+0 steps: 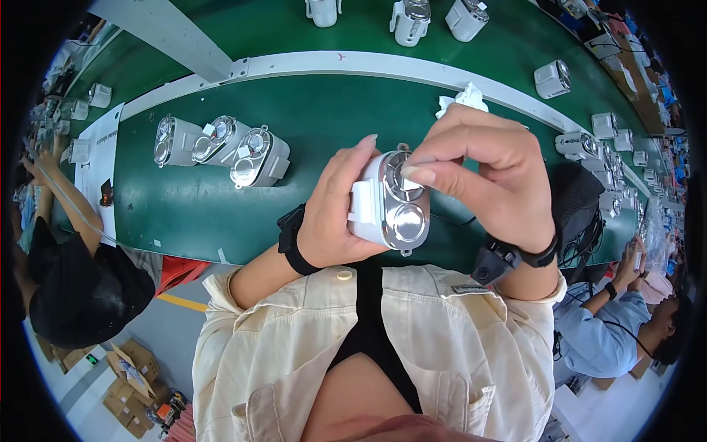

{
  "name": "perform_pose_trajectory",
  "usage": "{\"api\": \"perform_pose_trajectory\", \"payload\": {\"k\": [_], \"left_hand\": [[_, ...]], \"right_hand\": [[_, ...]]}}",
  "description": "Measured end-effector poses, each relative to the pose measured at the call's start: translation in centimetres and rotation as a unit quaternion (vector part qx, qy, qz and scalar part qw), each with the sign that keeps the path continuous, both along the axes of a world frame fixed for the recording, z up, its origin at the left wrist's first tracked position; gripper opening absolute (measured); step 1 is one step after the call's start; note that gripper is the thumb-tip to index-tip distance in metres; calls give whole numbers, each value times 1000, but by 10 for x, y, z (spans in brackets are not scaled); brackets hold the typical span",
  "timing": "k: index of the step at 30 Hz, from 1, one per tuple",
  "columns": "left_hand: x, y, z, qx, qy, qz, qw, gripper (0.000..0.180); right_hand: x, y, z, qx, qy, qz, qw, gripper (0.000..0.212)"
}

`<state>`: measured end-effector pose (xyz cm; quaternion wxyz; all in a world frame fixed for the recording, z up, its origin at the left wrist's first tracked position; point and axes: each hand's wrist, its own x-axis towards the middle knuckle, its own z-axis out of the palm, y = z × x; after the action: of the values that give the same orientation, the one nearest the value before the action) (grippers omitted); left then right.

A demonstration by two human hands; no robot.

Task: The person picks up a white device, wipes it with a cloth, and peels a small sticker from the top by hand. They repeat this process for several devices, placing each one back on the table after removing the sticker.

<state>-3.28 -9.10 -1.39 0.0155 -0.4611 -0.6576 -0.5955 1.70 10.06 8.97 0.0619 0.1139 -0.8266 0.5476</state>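
Observation:
My left hand (333, 202) is wrapped round a white oval-bodied device (374, 202) from its left side. The device's shiny silver face carries two round parts, one above the other, and tilts up toward me. My right hand (490, 173) reaches over from the right, thumb and forefinger pinched together at the upper round part. A small white tab (409, 184) shows at those fingertips; how firmly they grip it is partly hidden. To the left on the green table, three similar devices (258, 157) lie in a row, small white tabs on some of their faces.
A white metal rail (317, 63) crosses behind the green table (184, 214). Crumpled white tissue (465, 97) lies near it. More devices (410, 22) stand beyond the rail and at right. A dark bag (578, 199) with cables sits right; co-workers (85, 295) are on both sides.

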Motion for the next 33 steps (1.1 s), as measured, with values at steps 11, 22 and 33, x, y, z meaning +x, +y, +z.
{"api": "perform_pose_trajectory", "payload": {"k": [11, 22, 33], "left_hand": [[-1, -7, -2, -36, -15, -34, 999, 104], [-5, 5, -2, 45, 78, -37, 995, 93], [1, 13, -6, 113, 108, 39, 987, 81]], "right_hand": [[7, -10, -27, -142, -28, -56, 988, 26], [15, -21, -38, -344, -130, 46, 929, 31], [18, -38, -38, -471, -173, 46, 864, 33]]}}
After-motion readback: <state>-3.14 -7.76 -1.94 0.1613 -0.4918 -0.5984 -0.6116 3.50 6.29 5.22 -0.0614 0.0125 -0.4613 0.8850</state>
